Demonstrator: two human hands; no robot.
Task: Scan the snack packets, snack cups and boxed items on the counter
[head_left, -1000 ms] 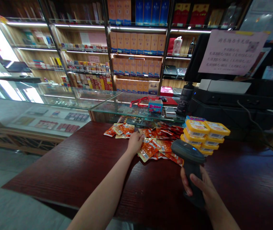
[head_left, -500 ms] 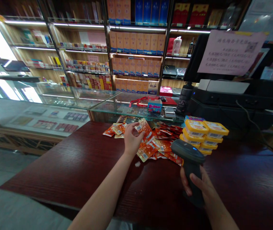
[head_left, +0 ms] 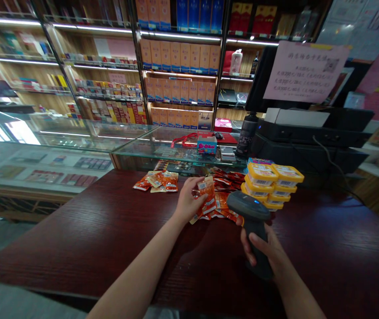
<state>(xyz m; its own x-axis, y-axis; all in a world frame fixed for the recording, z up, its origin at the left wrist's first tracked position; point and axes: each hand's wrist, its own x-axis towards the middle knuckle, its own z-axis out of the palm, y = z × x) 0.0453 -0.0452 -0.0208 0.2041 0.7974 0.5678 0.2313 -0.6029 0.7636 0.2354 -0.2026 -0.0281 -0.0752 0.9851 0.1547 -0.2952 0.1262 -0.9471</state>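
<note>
My left hand [head_left: 191,200] is closed on an orange snack packet [head_left: 208,195], its pale end with a barcode upward. Below and behind it lies a heap of similar orange packets [head_left: 223,201], partly hidden by the hand and packet. In my right hand [head_left: 262,246] is a black barcode scanner [head_left: 249,208], gripped by its handle, with a small blue light on top. Its head points left toward the held packet. A smaller group of packets [head_left: 158,180] lies on the counter left of the heap.
Yellow-lidded tubs [head_left: 273,184] stand stacked behind the scanner on the dark wooden counter [head_left: 109,239]. A glass display case [head_left: 132,148] borders the counter's far side. A monitor with a pink notice [head_left: 304,73] stands at the back right. Boxed goods fill the shelves [head_left: 181,71] behind.
The left hand has lifted the packet off the heap and turned it more upright, nearer the scanner. The view has shifted slightly right. My right hand still holds the scanner.
</note>
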